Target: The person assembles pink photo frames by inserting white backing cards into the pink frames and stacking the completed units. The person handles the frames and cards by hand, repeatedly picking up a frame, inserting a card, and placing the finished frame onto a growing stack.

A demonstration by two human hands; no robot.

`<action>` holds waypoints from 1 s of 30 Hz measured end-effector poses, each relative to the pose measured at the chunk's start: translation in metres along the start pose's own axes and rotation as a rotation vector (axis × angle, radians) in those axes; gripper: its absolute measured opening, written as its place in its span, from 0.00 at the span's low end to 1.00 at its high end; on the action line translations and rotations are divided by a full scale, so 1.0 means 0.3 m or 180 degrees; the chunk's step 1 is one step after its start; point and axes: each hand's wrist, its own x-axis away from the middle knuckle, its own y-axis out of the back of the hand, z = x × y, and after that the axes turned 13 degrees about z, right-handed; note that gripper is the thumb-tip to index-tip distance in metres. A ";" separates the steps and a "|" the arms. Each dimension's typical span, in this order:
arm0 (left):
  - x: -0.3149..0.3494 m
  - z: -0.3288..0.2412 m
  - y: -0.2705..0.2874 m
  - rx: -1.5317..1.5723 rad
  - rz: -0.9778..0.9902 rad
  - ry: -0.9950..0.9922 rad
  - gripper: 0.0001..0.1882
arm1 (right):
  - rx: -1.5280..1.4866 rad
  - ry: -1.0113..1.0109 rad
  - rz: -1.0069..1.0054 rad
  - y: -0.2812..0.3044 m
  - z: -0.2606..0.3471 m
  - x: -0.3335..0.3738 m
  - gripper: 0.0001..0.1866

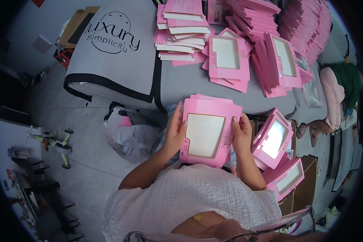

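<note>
A grey sofa point(171, 82) spans the upper part of the view, its left portion draped with a grey cover point(121, 64) edged in black and marked with black lettering. On the sofa's bare seat lie several piles of pink card sleeves point(185, 30), with a big bulging pink heap point(304, 28) at the far right.

In front of the sofa, above the lap, the person holds a small stack of pink windowed sleeves point(209, 109). The left hand point(174, 133) has its grip closed on the left edge; the right hand point(242, 133) grips the right edge, thumb in front.

Just right of the lap, 2 more groups of sleeves point(271, 141) lean at an open cardboard box point(309, 177). A clear plastic bag point(121, 137) sits on the pale tiled floor point(92, 169), well apart from a green ride-on toy point(54, 143). At far right, another person point(349, 82) in green and pink sits near the sofa.
</note>
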 end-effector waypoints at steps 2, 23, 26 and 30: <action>-0.032 -0.042 -0.015 0.0012 -0.0078 -0.0039 0.26 | 0.0084 0.0083 -0.0039 -0.009 0.019 -0.003 0.10; 0.048 -0.187 0.021 -0.0251 0.0223 0.0470 0.16 | 0.4107 0.0758 0.1709 -0.268 0.318 -0.159 0.21; 0.032 -0.233 -0.014 -0.0063 -0.0075 -0.0007 0.22 | 0.3891 0.0382 0.1907 -0.293 0.321 -0.164 0.24; -0.001 -0.325 -0.020 -0.3203 0.0010 -0.0883 0.31 | 0.3552 -0.0047 0.1934 -0.304 0.328 -0.161 0.27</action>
